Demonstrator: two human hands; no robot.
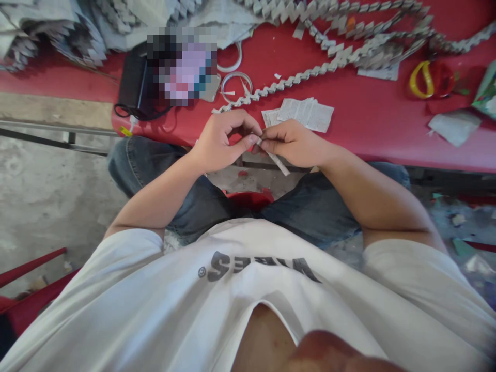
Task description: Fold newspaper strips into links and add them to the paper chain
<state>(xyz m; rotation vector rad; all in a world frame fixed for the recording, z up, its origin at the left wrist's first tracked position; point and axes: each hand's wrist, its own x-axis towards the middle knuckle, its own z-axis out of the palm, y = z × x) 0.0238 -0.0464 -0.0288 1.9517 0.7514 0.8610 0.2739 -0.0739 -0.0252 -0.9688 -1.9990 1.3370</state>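
Both hands meet over my lap, just in front of the red table's edge (349, 150). My left hand (220, 142) and my right hand (294, 143) pinch the same narrow folded strip of newspaper (279, 163). The strip's free end sticks out below my right fingers, pointing down and to the right. Fingers of both hands are curled tight on it. On the table just beyond my hands lie small cut newspaper pieces (306, 113) and a long zigzag chain of folded paper (294, 80).
More woven paper chains (372, 36) pile at the table's back. Stacked folded newspaper (50, 31) lies far left. A black box with a cable (132, 82), wire rings (236, 80), yellow and red bangles (430, 80) rest on the table. Concrete floor at left.
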